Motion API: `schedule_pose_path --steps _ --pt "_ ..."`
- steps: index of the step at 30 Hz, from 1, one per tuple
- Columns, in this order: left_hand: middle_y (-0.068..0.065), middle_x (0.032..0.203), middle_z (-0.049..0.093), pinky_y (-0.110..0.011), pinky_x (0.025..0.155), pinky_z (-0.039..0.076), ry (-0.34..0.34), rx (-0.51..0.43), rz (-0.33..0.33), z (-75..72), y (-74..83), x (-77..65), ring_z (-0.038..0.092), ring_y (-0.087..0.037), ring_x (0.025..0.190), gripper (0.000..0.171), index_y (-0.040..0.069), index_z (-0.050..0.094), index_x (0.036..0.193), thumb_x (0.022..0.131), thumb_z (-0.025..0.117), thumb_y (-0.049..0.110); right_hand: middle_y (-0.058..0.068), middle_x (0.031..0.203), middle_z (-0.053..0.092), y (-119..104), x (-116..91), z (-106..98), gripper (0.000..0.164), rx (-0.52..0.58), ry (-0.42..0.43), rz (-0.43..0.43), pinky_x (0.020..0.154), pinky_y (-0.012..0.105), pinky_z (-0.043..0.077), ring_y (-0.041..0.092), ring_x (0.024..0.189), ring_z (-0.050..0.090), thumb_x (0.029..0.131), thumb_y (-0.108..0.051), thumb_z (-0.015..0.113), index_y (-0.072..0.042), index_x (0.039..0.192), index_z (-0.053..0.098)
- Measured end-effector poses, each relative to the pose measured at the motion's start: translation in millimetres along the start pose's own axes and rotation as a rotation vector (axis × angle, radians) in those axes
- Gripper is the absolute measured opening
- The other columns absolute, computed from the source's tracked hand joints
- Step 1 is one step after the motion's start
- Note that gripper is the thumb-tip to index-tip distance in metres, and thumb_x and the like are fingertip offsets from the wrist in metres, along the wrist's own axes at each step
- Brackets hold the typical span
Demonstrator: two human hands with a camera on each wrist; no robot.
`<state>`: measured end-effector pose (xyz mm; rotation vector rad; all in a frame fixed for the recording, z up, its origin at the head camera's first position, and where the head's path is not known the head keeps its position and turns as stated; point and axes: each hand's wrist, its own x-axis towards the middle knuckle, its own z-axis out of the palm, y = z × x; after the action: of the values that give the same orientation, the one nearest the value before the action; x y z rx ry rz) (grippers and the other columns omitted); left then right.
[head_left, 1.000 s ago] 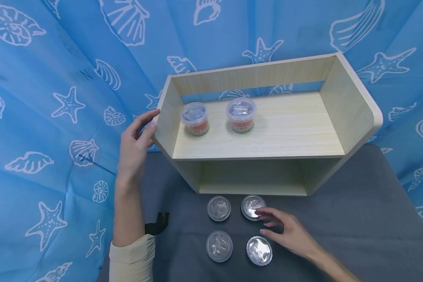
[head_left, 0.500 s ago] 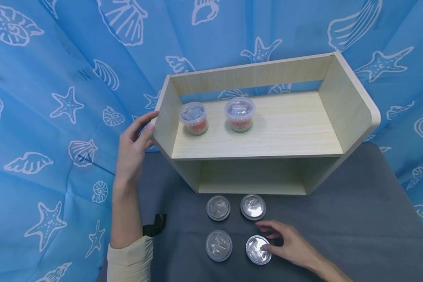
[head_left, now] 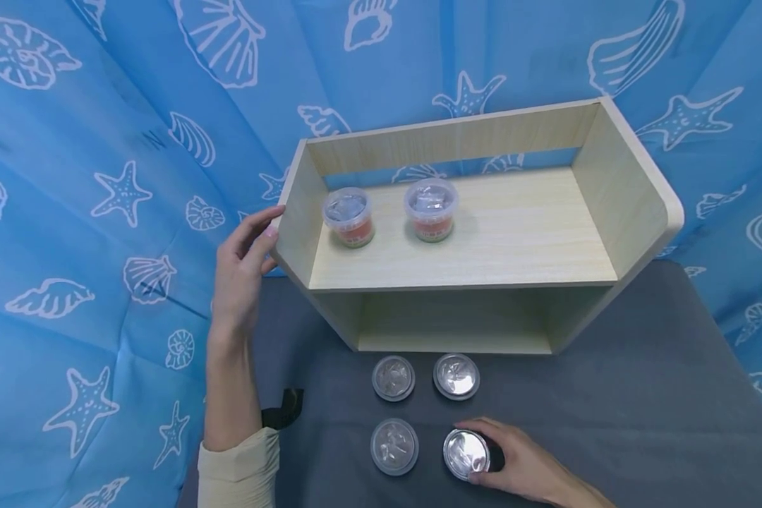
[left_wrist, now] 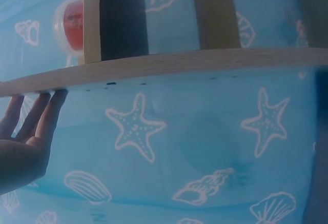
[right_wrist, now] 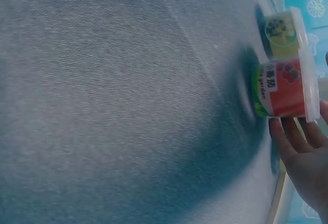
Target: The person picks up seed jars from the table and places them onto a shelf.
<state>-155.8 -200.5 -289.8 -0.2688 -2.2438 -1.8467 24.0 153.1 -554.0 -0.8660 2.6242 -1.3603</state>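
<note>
My right hand holds a round plastic cup with a clear lid at the front right, thumb and fingers on opposite sides. In the right wrist view this cup has a red label with tomatoes, and fingers lie along its side. My left hand touches the left side panel of a pale wooden shelf. The left wrist view shows straight fingers with tips against the panel's outer face. Two lidded cups with red labels, one left and one right, stand on the upper board.
Three more lidded cups stand on the grey cloth: back left, back right and front left. A yellow-labelled cup is behind the held one. A blue seashell curtain hangs behind the shelf.
My right hand has moved from beside the back right cup down to the front right cup and taken hold of it. My left hand stays at the shelf's side panel.
</note>
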Motion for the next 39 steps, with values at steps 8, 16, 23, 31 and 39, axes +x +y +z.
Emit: schedule_pose_path --steps 8,16,23,31,39 --pt "-0.007 0.135 0.057 -0.062 0.098 0.045 0.016 0.019 0.011 2.2 0.0 -0.3 0.055 -0.025 0.122 0.035 0.012 0.063 0.133 0.103 0.054 0.027 -0.007 0.132 0.059 -2.9 -7.9 7.7 0.087 -0.075 -0.026 -0.011 0.092 0.034 0.051 0.012 0.117 0.057 0.066 -0.029 0.091 -0.017 0.144 0.051" --pt "-0.007 0.134 0.056 -0.065 0.099 0.042 0.03 0.022 -0.003 3.1 1.2 0.9 0.053 -0.025 0.123 0.033 0.012 0.064 0.13 0.103 0.052 0.026 -0.008 0.132 0.06 -1.3 -7.5 10.7 0.085 -0.141 -0.003 -0.007 0.091 0.039 0.052 0.016 0.118 0.059 0.066 -0.028 0.09 -0.02 0.142 0.053" --pt "-0.008 0.135 0.056 -0.065 0.1 0.04 0.019 -0.007 -0.011 3.4 2.3 0.9 0.052 -0.026 0.123 0.033 0.012 0.063 0.131 0.103 0.051 0.024 -0.007 0.131 0.061 -3.0 0.6 4.6 0.084 -0.116 0.027 -0.025 0.091 0.037 0.052 0.015 0.115 0.061 0.067 -0.027 0.091 -0.02 0.142 0.054" --pt "-0.008 0.136 0.055 -0.064 0.1 0.042 0.018 -0.031 -0.013 2.7 4.3 -1.7 0.052 -0.027 0.123 0.034 0.011 0.063 0.132 0.102 0.053 0.025 -0.009 0.131 0.06 -10.9 11.0 -16.5 0.086 -0.1 0.056 -0.022 0.094 0.032 0.049 0.013 0.116 0.06 0.068 -0.026 0.091 -0.026 0.144 0.051" --pt "-0.008 0.134 0.056 -0.065 0.101 0.04 0.023 -0.036 -0.034 4.6 4.5 -0.2 0.052 -0.026 0.123 0.034 0.011 0.063 0.13 0.102 0.055 0.027 -0.006 0.13 0.061 -19.8 23.9 -42.3 0.084 -0.109 0.06 0.01 0.092 0.041 0.051 0.016 0.115 0.061 0.07 -0.029 0.091 -0.025 0.144 0.052"
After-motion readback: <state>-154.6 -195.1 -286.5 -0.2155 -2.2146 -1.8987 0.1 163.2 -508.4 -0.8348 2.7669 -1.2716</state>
